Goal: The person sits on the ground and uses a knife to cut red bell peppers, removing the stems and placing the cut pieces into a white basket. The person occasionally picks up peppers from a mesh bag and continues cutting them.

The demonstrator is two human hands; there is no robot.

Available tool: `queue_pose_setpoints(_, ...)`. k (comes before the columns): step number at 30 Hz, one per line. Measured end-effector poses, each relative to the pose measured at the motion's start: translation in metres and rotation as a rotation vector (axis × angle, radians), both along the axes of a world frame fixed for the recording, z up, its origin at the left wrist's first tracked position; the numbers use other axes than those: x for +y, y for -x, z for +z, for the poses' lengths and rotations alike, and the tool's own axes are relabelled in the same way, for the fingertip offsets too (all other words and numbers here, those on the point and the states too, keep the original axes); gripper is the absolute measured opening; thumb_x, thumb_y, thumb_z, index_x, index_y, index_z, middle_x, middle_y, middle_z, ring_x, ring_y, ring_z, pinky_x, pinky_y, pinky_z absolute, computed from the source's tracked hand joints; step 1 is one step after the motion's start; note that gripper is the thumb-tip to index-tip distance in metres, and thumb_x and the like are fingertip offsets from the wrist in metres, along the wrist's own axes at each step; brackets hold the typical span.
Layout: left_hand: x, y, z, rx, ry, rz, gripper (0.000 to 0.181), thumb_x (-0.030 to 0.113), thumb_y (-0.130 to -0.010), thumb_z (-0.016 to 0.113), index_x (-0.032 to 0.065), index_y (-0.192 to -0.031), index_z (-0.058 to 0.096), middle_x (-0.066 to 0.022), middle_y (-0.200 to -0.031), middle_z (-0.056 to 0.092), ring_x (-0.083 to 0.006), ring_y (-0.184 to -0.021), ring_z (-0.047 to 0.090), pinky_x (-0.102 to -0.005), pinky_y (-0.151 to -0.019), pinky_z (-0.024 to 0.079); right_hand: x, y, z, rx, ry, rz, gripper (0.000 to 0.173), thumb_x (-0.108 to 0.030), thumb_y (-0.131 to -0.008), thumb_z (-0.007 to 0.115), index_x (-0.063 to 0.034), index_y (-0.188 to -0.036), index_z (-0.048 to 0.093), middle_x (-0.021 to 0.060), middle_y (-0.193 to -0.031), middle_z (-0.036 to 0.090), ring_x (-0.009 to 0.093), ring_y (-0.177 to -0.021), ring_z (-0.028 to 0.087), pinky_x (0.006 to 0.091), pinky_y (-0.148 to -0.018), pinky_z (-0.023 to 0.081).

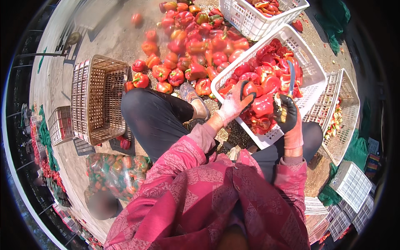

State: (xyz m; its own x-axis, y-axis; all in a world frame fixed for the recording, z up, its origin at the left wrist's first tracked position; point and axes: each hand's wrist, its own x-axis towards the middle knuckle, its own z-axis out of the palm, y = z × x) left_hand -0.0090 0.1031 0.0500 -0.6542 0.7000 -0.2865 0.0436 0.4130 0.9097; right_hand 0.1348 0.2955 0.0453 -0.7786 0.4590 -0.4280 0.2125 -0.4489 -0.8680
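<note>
My left hand (236, 100), in a white and dark-coated work glove, curls around a red bell pepper (249, 88) over the near side of a white plastic crate (312, 73). Gloved the same way, my right hand (286, 117) grips a knife (292, 76) by its pale handle, the curved blade pointing up and away from me. A whitish bit (277, 100), perhaps pepper core, shows by the right thumb. Opened and cut red peppers (264, 104) fill much of the crate, which leans between my knees.
Whole red peppers (195, 72) lie heaped on the ground ahead. Another white crate (243, 18) holds pepper pieces. At right, a crate (343, 125) contains pale scraps. A brownish crate (100, 100) lies tipped at left, near a mesh sack of peppers (118, 172).
</note>
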Motion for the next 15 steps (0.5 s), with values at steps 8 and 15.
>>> queue_pose_setpoints(8,0.029,0.068,0.015,0.336,0.011,0.023,0.058,0.041,-0.084,0.071,0.0054,-0.127,0.057,-0.0186,-0.116,0.066,-0.0344,-0.108,0.064,-0.0452,-0.09,0.051,0.229,-0.094,0.065,-0.417,-0.984,-0.489,0.035,-0.03,-0.092,0.069,-0.0013,-0.112,0.067,0.0005,-0.078,0.059,0.01,-0.063,0.05,0.0255,-0.056,0.04)
queue_pose_setpoints(15,0.033,0.268,-0.143,0.527,0.359,0.384,0.04,0.027,-0.083,0.07,0.0084,-0.117,0.063,-0.0173,-0.108,0.07,-0.0344,-0.101,0.068,-0.0441,-0.089,0.053,0.385,-0.239,0.051,-1.066,-1.456,-0.376,0.04,-0.034,-0.095,0.064,0.0003,-0.116,0.066,0.0098,-0.098,0.069,0.019,-0.084,0.062,0.0374,-0.077,0.049)
